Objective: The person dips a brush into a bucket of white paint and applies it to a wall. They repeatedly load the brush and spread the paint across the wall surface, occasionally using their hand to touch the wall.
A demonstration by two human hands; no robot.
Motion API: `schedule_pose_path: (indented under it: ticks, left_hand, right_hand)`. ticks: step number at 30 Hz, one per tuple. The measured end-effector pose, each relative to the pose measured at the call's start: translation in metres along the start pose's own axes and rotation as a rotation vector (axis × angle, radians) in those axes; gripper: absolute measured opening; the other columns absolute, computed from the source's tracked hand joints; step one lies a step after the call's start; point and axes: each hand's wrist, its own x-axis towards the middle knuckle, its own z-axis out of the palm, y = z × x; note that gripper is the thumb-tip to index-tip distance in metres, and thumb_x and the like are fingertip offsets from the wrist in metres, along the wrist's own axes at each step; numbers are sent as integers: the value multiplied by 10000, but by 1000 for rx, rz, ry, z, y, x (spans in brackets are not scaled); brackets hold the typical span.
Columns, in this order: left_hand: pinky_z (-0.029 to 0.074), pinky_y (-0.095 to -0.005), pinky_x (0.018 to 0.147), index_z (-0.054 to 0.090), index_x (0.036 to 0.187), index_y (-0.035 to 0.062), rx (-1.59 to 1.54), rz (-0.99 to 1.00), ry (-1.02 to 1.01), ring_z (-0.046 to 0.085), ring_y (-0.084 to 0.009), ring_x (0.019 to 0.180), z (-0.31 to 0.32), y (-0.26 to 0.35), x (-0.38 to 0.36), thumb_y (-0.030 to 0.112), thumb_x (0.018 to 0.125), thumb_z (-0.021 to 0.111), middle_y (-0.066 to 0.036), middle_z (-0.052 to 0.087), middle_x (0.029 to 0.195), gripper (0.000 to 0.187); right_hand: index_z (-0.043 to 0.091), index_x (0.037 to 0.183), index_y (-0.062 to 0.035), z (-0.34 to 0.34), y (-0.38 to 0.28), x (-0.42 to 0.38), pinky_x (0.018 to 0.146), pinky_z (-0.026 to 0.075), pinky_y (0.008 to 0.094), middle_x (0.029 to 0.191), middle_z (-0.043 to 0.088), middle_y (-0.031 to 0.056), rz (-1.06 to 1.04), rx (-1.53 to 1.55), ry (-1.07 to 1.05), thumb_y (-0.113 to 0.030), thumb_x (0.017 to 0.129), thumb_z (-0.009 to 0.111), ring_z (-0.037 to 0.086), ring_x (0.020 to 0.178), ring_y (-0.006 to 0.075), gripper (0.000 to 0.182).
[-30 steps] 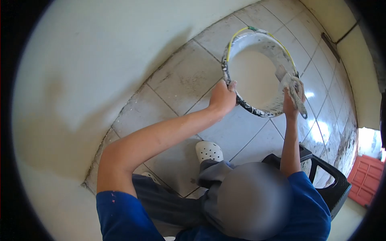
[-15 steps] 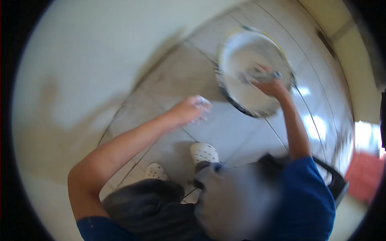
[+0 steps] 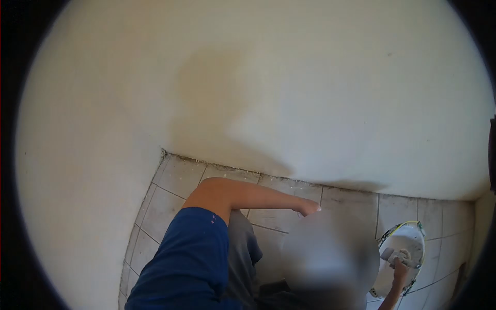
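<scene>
"While the right hand (image 3: 399,263) is at the bucket (image 3: 407,238), what does it have?"

"A scraper (image 3: 387,253), over the bucket's open mouth, with the fingers closed around it (each finger is too small to make out)."

"And the left hand (image 3: 309,207)?"

"Out over the tiled floor (image 3: 178,170), well apart from the bucket. I cannot tell how open its fingers are, or whether they hold anything."

"How would these handle?"

"I'd judge the scraper light and stiff, perhaps slippery; grip its handle. The bucket seems heavier, steadier when held by opposite sides of its rim."
</scene>
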Motion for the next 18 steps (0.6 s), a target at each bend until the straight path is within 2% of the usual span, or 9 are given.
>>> schedule_pose_path:
  ticks: [2, 4, 7, 10, 12, 13, 15, 17, 18]
  left_hand:
    - [456, -364, 629, 606, 943, 22, 71, -88, -43, 587, -205, 716, -1, 31, 20, 352, 840, 530, -119, 616, 767, 354]
    - [456, -373, 652, 606, 936, 23, 57, -93, -47, 585, -216, 719, 2, 23, 32, 352, 842, 530, -129, 621, 785, 350]
    - [453, -386, 695, 604, 928, 23, 109, -49, -7, 590, -241, 752, 5, 16, 37, 376, 842, 538, -148, 630, 818, 369]
    - [449, -394, 738, 604, 944, 24, 250, 81, -81, 596, -268, 816, 9, 11, 22, 409, 844, 542, -164, 637, 859, 403]
    - [447, -394, 764, 602, 969, 29, 362, 151, -226, 598, -282, 869, 5, 5, 19, 421, 849, 538, -166, 639, 889, 414]
    - [447, -393, 776, 600, 984, 34, 413, 158, -323, 598, -286, 899, 2, 3, 23, 422, 854, 533, -163, 639, 905, 414]
    - [450, -388, 780, 600, 972, 29, 394, 138, -199, 600, -288, 902, 3, 3, 21, 399, 864, 525, -166, 637, 908, 393]
    - [455, -385, 780, 599, 961, 25, 392, 129, -109, 604, -290, 901, 0, 12, 22, 371, 866, 529, -168, 634, 915, 365]
    - [459, -383, 779, 598, 956, 24, 400, 125, -82, 606, -292, 898, -5, 24, 21, 354, 863, 536, -170, 633, 920, 348]
  right_hand:
    - [597, 1086, -68, 0, 65, 54, 788, 448, 324, 1017, 593, 105, -190, 64, -65, -183, 778, 563, 588, 801, 201, 331]
    - [611, 1046, -82, 9, 83, 59, 811, 435, 356, 1002, 600, 103, -139, -51, -111, -246, 787, 543, 586, 805, 223, 314]
    - [634, 986, -82, 17, 99, 66, 846, 408, 396, 982, 618, 102, -222, -163, -17, -338, 804, 512, 579, 814, 253, 337]
    - [620, 1002, -41, -2, 126, 80, 757, 439, 343, 974, 607, 103, -61, -172, -32, -300, 822, 543, 570, 809, 218, 324]
    - [586, 1019, -10, 6, 11, 20, 670, 508, 274, 961, 576, 93, 85, 205, 160, -207, 819, 583, 581, 748, 156, 281]
    - [592, 1016, -7, 4, -14, 7, 715, 519, 266, 963, 577, 92, 97, 385, 251, -212, 821, 582, 586, 766, 157, 283]
    - [534, 1088, 36, 3, -8, 13, 762, 533, 289, 1014, 570, 111, 143, 655, 264, -178, 818, 598, 599, 832, 183, 351]
    - [487, 1131, 58, 15, -28, 2, 752, 538, 307, 1046, 566, 126, -49, 944, 385, -145, 825, 599, 603, 879, 210, 384]
    - [485, 1137, 48, 19, -47, -10, 750, 539, 315, 1061, 565, 132, -91, 965, 415, -134, 832, 589, 605, 890, 217, 370]
